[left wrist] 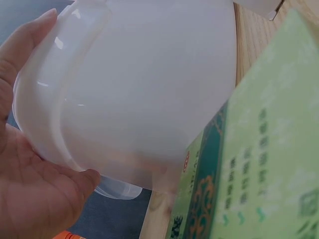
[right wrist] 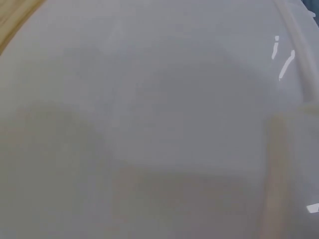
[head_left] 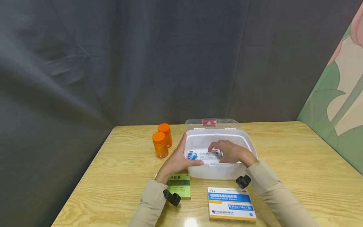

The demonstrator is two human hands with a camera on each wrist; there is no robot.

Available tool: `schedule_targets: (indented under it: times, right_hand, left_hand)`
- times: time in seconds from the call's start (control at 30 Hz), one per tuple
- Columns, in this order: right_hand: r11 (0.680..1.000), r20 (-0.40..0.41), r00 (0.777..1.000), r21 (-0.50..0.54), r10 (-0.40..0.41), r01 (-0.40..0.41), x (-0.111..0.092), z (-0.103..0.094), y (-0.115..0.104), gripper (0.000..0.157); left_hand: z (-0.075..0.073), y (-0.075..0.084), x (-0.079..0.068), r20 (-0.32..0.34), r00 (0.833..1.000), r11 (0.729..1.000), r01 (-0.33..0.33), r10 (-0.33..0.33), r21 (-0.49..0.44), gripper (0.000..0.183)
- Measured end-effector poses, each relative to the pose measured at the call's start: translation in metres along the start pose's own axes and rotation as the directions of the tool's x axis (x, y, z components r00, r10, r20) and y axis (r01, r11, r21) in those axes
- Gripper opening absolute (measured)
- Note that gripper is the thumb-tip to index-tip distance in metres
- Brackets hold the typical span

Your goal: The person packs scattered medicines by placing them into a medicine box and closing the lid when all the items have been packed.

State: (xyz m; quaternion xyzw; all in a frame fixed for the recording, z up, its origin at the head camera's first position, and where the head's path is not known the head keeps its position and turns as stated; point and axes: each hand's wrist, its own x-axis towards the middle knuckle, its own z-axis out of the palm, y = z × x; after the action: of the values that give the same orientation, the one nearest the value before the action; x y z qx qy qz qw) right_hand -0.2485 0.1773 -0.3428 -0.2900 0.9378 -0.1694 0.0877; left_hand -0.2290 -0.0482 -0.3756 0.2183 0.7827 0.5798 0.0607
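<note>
A white plastic first-aid box [head_left: 224, 171] stands on the table with its clear lid [head_left: 195, 124] tipped back. My left hand [head_left: 177, 159] grips the box's left front corner, thumb along the front rim and fingers along the side. Inside the box lies a white and blue medicine carton [head_left: 202, 156]. My right hand [head_left: 229, 151] reaches in and grips the carton's right end with bent fingers; its thumb tip is hidden. In the right wrist view the pale box wall [right wrist: 174, 114] fills nearly everything, and the hand is not visible there.
A green medicine carton [head_left: 181, 186] lies under my left wrist. Nearer the front edge is a white, blue and orange carton [head_left: 231, 205]. Two orange bottles [head_left: 160, 146] [head_left: 165, 128] stand left of the box. A dark curtain [head_left: 170, 63] hangs behind the table.
</note>
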Motion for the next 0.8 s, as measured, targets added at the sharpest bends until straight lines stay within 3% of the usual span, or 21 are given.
schedule_targets:
  times: [0.2,0.37,0.53,0.6,0.73,0.8]
  right_hand:
    - [1.0,0.05,0.998,0.011,0.027,-0.027,0.0,-0.001,0.0,0.046]
    - [0.998,0.044,0.999,0.058,0.03,-0.032,-0.002,0.0,0.001,0.042]
    - [0.998,-0.059,0.998,0.064,-0.012,0.016,-0.003,0.001,0.002,0.044]
    - [0.997,-0.114,0.993,0.076,-0.024,0.032,-0.004,0.001,0.002,0.045]
    - [0.993,-0.203,0.979,0.102,-0.03,0.052,-0.006,-0.002,0.0,0.041]
    - [0.992,-0.245,0.969,0.108,-0.042,0.07,-0.008,-0.004,-0.001,0.037]
  left_hand:
    - [0.0,0.0,0.0,-0.003,1.0,1.0,0.003,-0.003,0.021,0.114]
    - [0.001,0.002,-0.002,-0.008,1.0,1.0,0.023,-0.023,0.009,0.115]
    - [0.001,0.019,-0.006,0.039,0.998,0.996,-0.045,0.048,-0.072,0.11]
    - [0.001,0.026,-0.009,0.047,0.998,0.997,-0.029,0.033,-0.072,0.109]
    - [0.001,0.031,-0.012,0.027,0.998,0.998,0.06,-0.06,-0.004,0.112]
    - [0.001,0.031,-0.012,0.032,0.998,0.999,0.052,-0.052,-0.014,0.111]
